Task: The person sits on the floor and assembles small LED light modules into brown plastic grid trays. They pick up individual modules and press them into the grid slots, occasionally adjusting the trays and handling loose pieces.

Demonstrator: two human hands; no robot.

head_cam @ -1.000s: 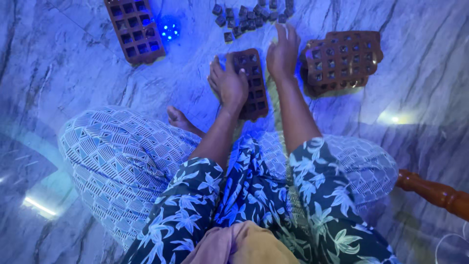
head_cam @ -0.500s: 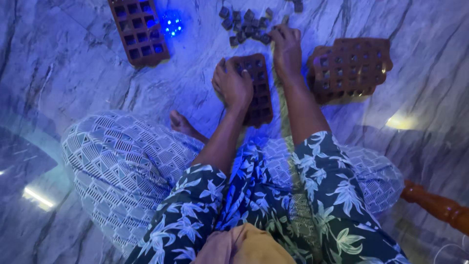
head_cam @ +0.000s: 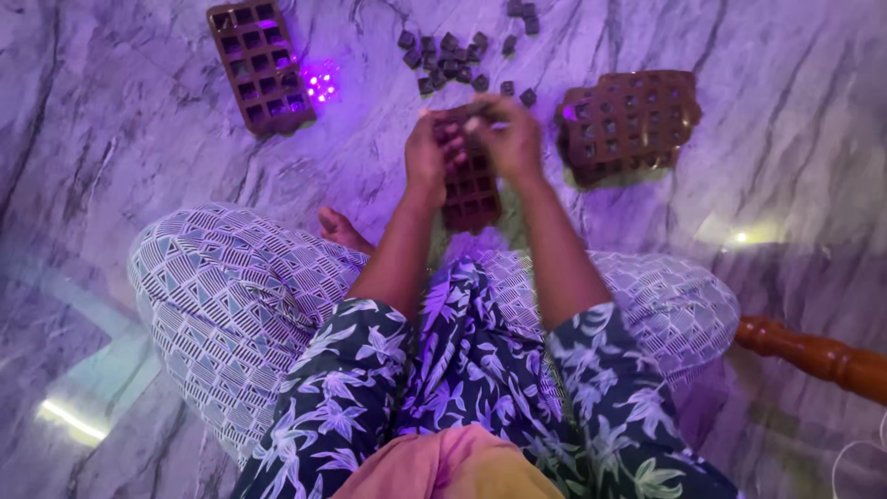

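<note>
Marble floor (purple-lit): both hands, left (head_cam: 431, 152) and right (head_cam: 510, 137), curl closed around a brown mould tray (head_cam: 469, 189)

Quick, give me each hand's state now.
Left hand: curled over the brown mould tray; grip unclear.
Right hand: fingers pinched together above it; contents unclear.

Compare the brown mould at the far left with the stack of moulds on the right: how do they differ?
The far-left mould is a single long, narrow tray lying flat, cavities up; the right-hand stack is wider, squarer trays piled unevenly, one overhanging another. The left mould sits beside a small glowing light; the stack has none nearby. Neither hand touches either; both hands are at a third mould in the middle. Both are brown with gridded square cavities, on the marble floor.
</note>
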